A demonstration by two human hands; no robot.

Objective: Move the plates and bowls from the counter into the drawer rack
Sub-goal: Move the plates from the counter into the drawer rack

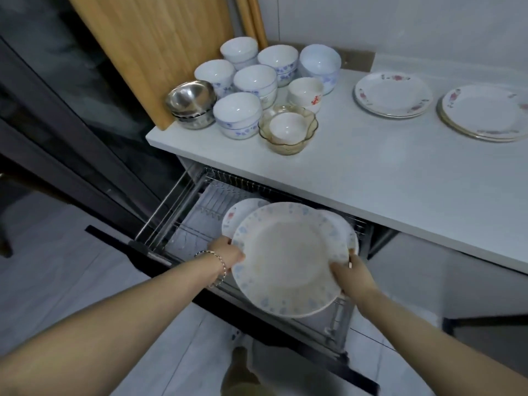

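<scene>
Held plate: large blue-flowered plate [285, 258], tilted with its face up towards the camera, over the near part of the open drawer rack [177, 221].
Left grip [228, 251]: curled on the plate's left rim.
Right grip [350, 271]: pinching the right rim, fingers behind.
Deciding relation: the rack wires lie below and just beyond the plate, which hangs between the two grips, neither nearer.
Hidden: the slots under the plate; whether it touches the racked plates [240, 215] behind it.
Table [371, 172]: bowls [254, 81] far left, plate stacks [393, 94] far right.
</scene>
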